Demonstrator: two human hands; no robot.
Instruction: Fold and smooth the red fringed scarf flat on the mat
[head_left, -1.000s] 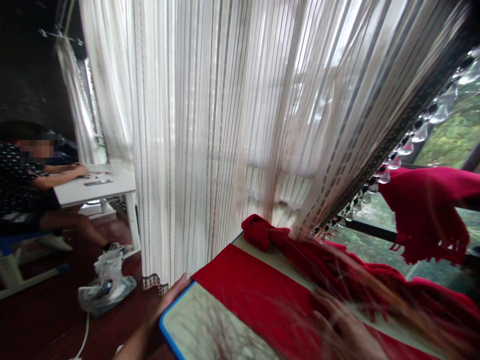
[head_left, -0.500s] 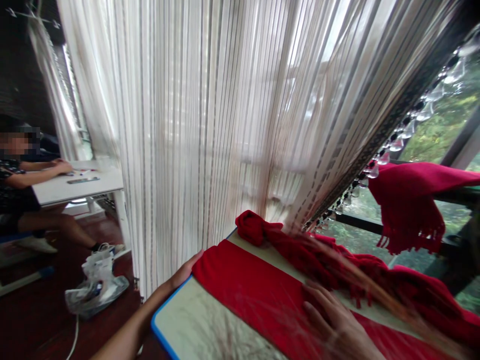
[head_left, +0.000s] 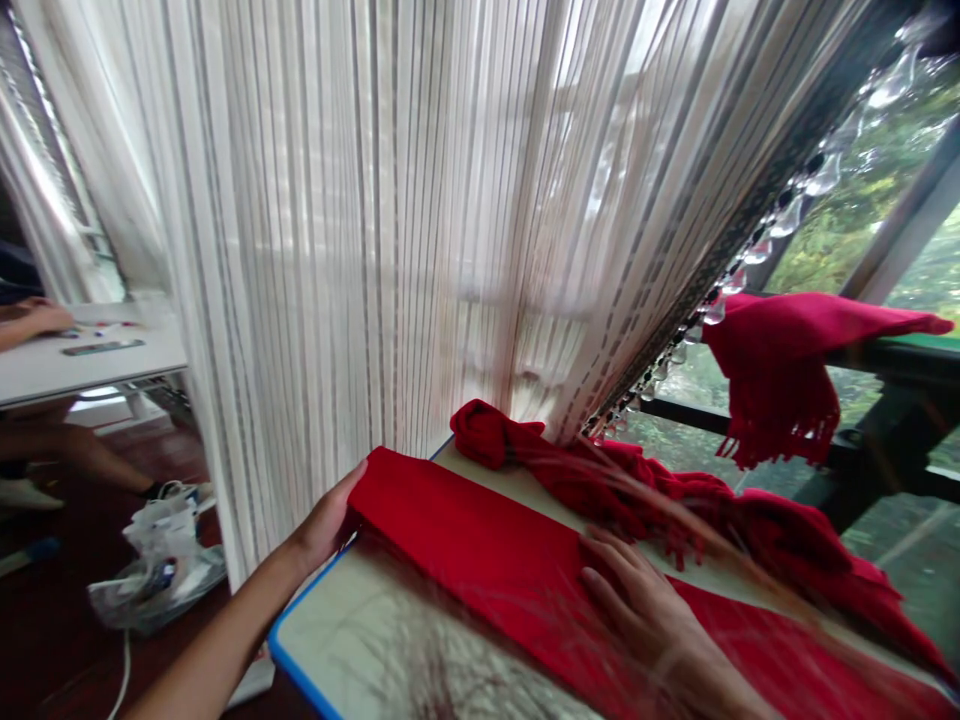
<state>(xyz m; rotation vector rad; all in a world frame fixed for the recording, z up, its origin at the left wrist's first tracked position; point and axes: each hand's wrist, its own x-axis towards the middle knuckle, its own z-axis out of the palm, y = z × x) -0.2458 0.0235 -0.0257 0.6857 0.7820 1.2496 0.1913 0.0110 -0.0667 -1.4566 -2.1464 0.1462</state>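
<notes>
A long folded red scarf stretches across a pale table with a blue edge. My left hand grips the scarf's far left end, and that end is raised a little off the tabletop. My right hand lies flat on the middle of the scarf, fingers stretched out and pressing on the cloth. Behind it, along the window side of the table, runs a bunched dark red scarf with fringe. Blurred strands of hair cross the lower part of the view.
A striped sheer curtain with a beaded edge hangs just beyond the table. Another red fringed scarf drapes over a window rail. To the left, a person's hand rests at a white table. A plastic bag sits on the floor.
My left hand has pulled the scarf's end up from the table's edge, drawing it straighter and flatter. My right hand stays on the cloth. The view has swung slightly right.
</notes>
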